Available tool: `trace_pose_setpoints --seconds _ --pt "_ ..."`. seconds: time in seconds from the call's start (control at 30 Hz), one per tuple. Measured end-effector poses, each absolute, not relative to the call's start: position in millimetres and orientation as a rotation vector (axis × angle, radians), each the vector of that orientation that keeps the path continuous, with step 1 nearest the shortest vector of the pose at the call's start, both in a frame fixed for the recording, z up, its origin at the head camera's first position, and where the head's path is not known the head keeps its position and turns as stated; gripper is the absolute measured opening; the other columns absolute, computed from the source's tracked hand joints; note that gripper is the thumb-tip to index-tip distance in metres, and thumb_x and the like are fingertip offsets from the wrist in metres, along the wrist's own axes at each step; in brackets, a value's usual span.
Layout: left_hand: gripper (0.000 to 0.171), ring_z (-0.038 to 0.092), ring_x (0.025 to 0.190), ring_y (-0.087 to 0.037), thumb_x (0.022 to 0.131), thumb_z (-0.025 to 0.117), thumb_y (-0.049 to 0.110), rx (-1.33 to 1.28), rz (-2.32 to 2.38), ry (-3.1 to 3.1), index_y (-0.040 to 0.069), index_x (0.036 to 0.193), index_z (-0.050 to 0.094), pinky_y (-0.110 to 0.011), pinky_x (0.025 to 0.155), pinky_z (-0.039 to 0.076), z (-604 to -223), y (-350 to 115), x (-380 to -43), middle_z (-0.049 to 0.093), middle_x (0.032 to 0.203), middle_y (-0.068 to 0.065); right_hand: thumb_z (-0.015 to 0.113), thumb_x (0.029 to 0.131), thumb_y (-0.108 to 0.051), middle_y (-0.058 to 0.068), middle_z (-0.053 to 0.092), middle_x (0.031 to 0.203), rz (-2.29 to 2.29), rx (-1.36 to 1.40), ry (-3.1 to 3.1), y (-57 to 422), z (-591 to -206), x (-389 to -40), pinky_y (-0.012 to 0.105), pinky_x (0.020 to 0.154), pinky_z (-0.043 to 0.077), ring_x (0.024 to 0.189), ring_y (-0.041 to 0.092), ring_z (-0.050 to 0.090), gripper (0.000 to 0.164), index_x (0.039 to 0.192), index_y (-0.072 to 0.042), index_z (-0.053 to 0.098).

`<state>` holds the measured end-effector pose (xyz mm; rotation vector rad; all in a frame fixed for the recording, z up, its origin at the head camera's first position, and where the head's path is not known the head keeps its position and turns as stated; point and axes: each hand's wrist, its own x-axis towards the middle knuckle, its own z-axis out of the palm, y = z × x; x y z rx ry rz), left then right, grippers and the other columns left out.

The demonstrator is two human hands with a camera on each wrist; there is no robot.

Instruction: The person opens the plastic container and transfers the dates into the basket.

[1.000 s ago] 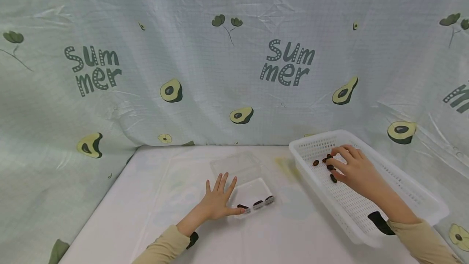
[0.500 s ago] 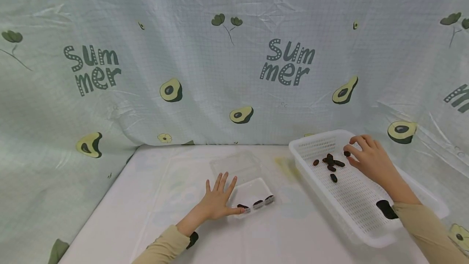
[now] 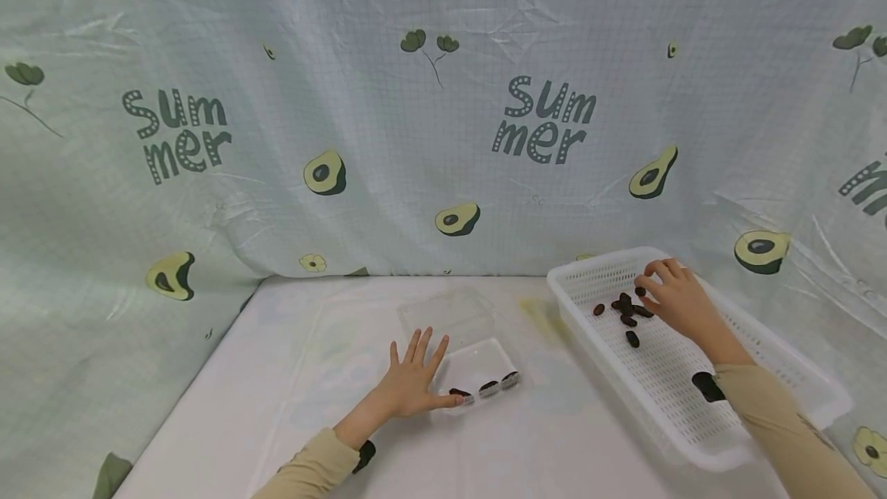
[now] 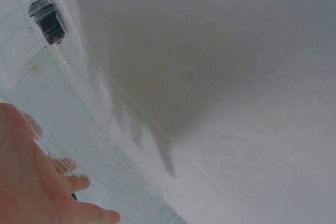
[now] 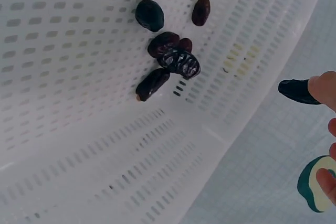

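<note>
My right hand [image 3: 682, 300] pinches a dark date [image 5: 298, 91] between thumb and fingertips, over the far end of a white perforated basket [image 3: 693, 414]. Below it, several loose dates [image 5: 178, 61] lie on the basket floor, most of them in a cluster. My left hand [image 3: 410, 385] spreads its fingers at the left side of a clear plastic box [image 3: 478, 356], with the thumb along the near wall. Along that wall sit three dates [image 3: 488, 387]. In the left wrist view one date [image 4: 48, 20] shows through the clear plastic wall.
The box's clear lid [image 3: 450, 313] lies folded back behind it on the white-covered table [image 3: 333, 329]. A printed curtain [image 3: 388, 114] hangs at the back and sides. The basket stands close to the curtain on the right.
My right hand has picked a date out of the cluster, moved right with it, then shifted slightly back left. The left hand stays in place.
</note>
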<state>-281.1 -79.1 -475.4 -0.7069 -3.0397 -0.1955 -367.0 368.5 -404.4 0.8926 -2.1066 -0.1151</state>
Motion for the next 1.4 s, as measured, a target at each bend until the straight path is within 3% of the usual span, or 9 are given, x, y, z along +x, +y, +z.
trace_pose_setpoints --seconds 0.07,0.1,0.27,0.3,1.2,1.3,1.37,1.4 --pt "0.098 0.008 0.137 -0.039 0.073 0.039 0.076 -0.706 -0.190 -3.040 0.016 0.145 0.010 -0.068 0.097 0.014 -475.3 -79.0 -280.6 0.008 0.149 -0.019 0.065 0.078 -0.011 0.014 0.048 0.087 -0.127 0.894 -2.096 367.5 -407.4 -370.9 0.043 0.055 0.038 0.081 0.032 0.044 0.013 0.084 -0.010 0.053" --pt "0.098 0.007 0.137 -0.039 0.073 0.039 0.076 -0.705 -0.194 -3.041 0.016 0.145 0.009 -0.068 0.097 0.014 -475.1 -78.9 -280.3 0.008 0.149 -0.019 0.070 0.070 -0.007 0.014 0.047 0.086 -0.128 0.893 -2.093 366.9 -408.9 -372.7 0.042 0.054 0.038 0.080 0.031 0.044 0.022 0.083 -0.010 0.053" --pt "0.098 0.007 0.137 -0.038 0.073 0.038 0.076 -0.700 -0.189 -3.039 0.017 0.145 0.008 -0.068 0.097 0.013 -474.7 -78.6 -279.5 0.008 0.149 -0.019 0.078 0.059 -0.007 0.013 0.047 0.084 -0.153 0.873 -2.086 365.6 -416.6 -381.0 0.040 0.051 0.037 0.078 0.031 0.044 0.034 0.081 -0.009 0.053" --pt "0.098 0.007 0.137 -0.038 0.073 0.038 0.077 -0.700 -0.187 -3.038 0.017 0.145 0.008 -0.068 0.097 0.014 -474.8 -78.6 -279.4 0.008 0.149 -0.019 0.081 0.051 -0.005 0.013 0.048 0.084 -0.150 0.865 -2.103 365.5 -418.1 -381.8 0.040 0.051 0.037 0.079 0.031 0.044 0.042 0.082 -0.009 0.054" --pt "0.098 0.007 0.137 -0.039 0.074 0.039 0.075 -0.702 -0.198 -3.050 0.016 0.145 0.010 -0.069 0.097 0.013 -473.7 -78.6 -278.9 0.007 0.149 -0.019 0.081 0.053 -0.007 0.013 0.050 0.084 -0.172 0.819 -2.157 365.9 -424.4 -386.0 0.040 0.054 0.038 0.080 0.031 0.046 0.038 0.082 -0.008 0.057" --pt "0.098 0.007 0.137 -0.039 0.074 0.039 0.076 -0.704 -0.199 -3.047 0.016 0.145 0.010 -0.069 0.097 0.013 -474.5 -78.5 -279.3 0.007 0.149 -0.019 0.077 0.065 -0.013 0.013 0.050 0.086 -0.158 0.821 -2.176 366.2 -423.3 -383.9 0.041 0.056 0.038 0.081 0.031 0.045 0.027 0.083 -0.008 0.057" --pt "0.098 0.008 0.137 -0.039 0.073 0.039 0.076 -0.707 -0.196 -3.043 0.016 0.145 0.010 -0.069 0.096 0.013 -474.9 -78.4 -279.3 0.007 0.149 -0.019 0.065 0.081 -0.022 0.013 0.050 0.087 -0.146 0.825 -2.187 365.9 -422.7 -381.9 0.041 0.057 0.038 0.082 0.031 0.045 0.015 0.083 -0.009 0.058" --pt "0.098 0.008 0.137 -0.039 0.073 0.038 0.076 -0.707 -0.194 -3.041 0.016 0.145 0.010 -0.069 0.096 0.014 -474.8 -78.3 -279.1 0.007 0.149 -0.019 0.064 0.082 -0.022 0.013 0.050 0.087 -0.140 0.827 -2.191 365.4 -422.3 -380.8 0.041 0.057 0.038 0.083 0.031 0.045 0.014 0.083 -0.009 0.058"
